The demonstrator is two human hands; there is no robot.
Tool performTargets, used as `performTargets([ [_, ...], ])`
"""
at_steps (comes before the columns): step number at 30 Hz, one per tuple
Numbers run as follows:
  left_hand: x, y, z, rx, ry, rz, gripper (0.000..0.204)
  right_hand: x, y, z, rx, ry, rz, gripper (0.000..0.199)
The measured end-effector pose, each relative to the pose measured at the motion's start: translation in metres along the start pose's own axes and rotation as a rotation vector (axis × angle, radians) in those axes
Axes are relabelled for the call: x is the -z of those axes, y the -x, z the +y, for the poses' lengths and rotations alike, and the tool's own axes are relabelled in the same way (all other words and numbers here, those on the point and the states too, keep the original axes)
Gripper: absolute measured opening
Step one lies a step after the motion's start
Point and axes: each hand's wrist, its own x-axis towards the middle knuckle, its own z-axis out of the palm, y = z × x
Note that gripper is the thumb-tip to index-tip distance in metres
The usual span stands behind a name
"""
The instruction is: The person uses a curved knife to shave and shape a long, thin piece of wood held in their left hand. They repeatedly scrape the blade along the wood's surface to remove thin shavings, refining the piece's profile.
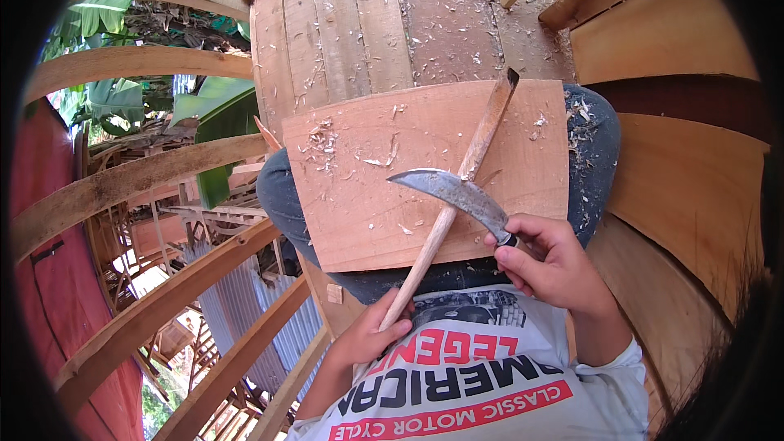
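My left hand (pixel 374 328) is closed around the near end of a wooden stick (pixel 434 247). The stick slants away to the right; its near part is pale and stripped, while the far part keeps brown bark and ends in a dark tip. In my right hand (pixel 545 257) is a curved knife (pixel 447 186), gripped by its dark handle, which the fingers mostly hide. The blade lies across the middle of the stick, its point toward the left. Beneath both, a flat wooden board (pixel 351 229) rests over my lap, with wood shavings (pixel 320 140) scattered on it.
Beyond the board runs a plank floor (pixel 343 33) strewn with shavings. Wooden rails (pixel 139 175) line the left side, with banana leaves (pixel 216 114) and corrugated metal sheets (pixel 224 294) outside. Plywood panels (pixel 678 204) stand close on the right.
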Motion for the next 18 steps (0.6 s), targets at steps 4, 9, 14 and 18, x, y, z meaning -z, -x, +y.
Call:
performTargets([
  [4, 0.003, 0.001, -0.002, -0.015, -0.042, 0.012, 0.035, 0.005, -0.001, 0.009, 0.185, 0.313, -0.137, 0.018],
  [9, -0.002, -0.001, -0.006, -0.034, -0.057, 0.000, 0.034, 0.008, 0.001, 0.010, 0.131, 0.276, -0.164, 0.018],
  [14, -0.002, -0.002, -0.003, -0.025, -0.033, -0.016, 0.034, 0.005, 0.005, -0.006, -0.009, 0.162, -0.031, 0.021],
  [18, 0.004, -0.002, -0.003, -0.020, -0.068, -0.011, 0.035, 0.007, -0.001, 0.004, 0.120, 0.202, -0.022, 0.019],
])
